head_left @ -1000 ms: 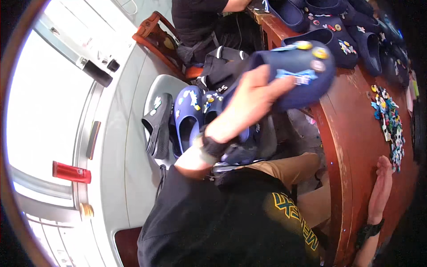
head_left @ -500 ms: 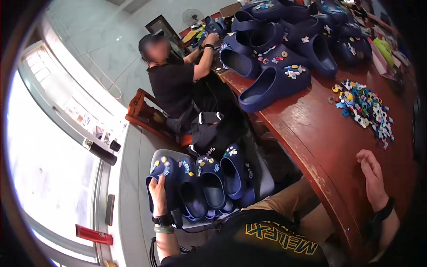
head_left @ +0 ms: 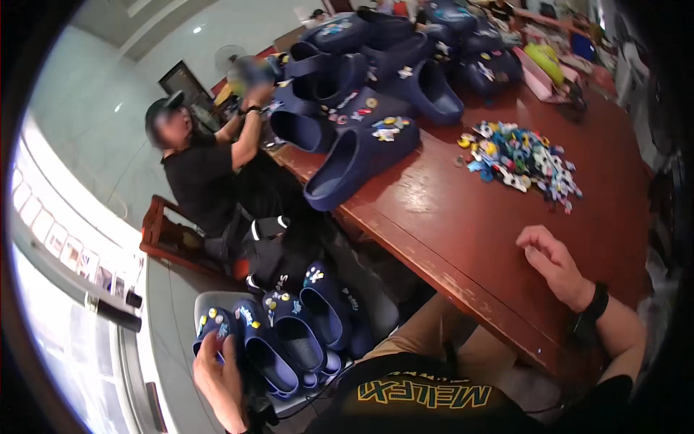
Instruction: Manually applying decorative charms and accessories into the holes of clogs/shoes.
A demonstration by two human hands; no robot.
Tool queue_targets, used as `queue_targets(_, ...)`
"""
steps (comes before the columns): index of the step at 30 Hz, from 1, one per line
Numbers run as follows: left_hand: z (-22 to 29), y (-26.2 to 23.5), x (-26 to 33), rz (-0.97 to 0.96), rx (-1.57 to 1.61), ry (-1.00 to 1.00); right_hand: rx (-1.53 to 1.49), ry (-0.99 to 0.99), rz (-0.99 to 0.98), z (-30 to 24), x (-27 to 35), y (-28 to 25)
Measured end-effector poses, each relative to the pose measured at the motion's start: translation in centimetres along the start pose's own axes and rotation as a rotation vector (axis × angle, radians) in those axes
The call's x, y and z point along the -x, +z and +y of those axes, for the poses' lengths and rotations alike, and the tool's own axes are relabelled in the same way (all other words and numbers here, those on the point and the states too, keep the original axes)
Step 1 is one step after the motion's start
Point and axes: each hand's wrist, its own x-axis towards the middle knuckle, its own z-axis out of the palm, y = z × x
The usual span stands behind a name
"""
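Note:
A row of navy clogs with small colourful charms stands on a grey chair point(head_left: 204, 300) at the lower left. My left hand point(head_left: 219, 380) is at the leftmost clog point(head_left: 218, 322), thumb and fingers apart and covering part of it; whether they touch it is hidden. My right hand point(head_left: 557, 264) hovers over or rests on the red-brown table point(head_left: 426, 224), its fingers loosely bent with nothing in them. Beyond that hand lies a heap of loose, colourful shoe charms point(head_left: 517, 160). At the table's left edge stands a navy clog point(head_left: 361, 160) bearing several charms.
Many more navy clogs point(head_left: 434, 90) are piled at the far side of the table. A person in black point(head_left: 206, 173) sits at the far left, arms raised over the table. A dark bag point(head_left: 278, 260) lies behind the clogs on the chair. A bright window fills the left.
My left hand has let go of the leftmost clog, which now stands on the chair. My view has turned right. The right hand's fingers are more bent, and the other person's hands are higher.

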Motion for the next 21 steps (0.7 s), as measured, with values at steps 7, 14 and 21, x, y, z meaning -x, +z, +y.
queue_targets(7, 11.9, 7.7, 2.3, -0.802, 0.736, 0.498, -0.003, -0.108, 0.042, 1.8, 1.0, -0.6)
queue_targets(14, 20.2, 13.9, 2.4, -0.866, 0.857, 1.110, 0.046, -0.095, -0.018, 0.2, 0.3, -0.3)
queue_targets(21, 22.0, 19.0, -2.9, -0.357, 0.735, 1.131, 0.138, -0.084, -0.030, 0.1, 0.2, -0.8)
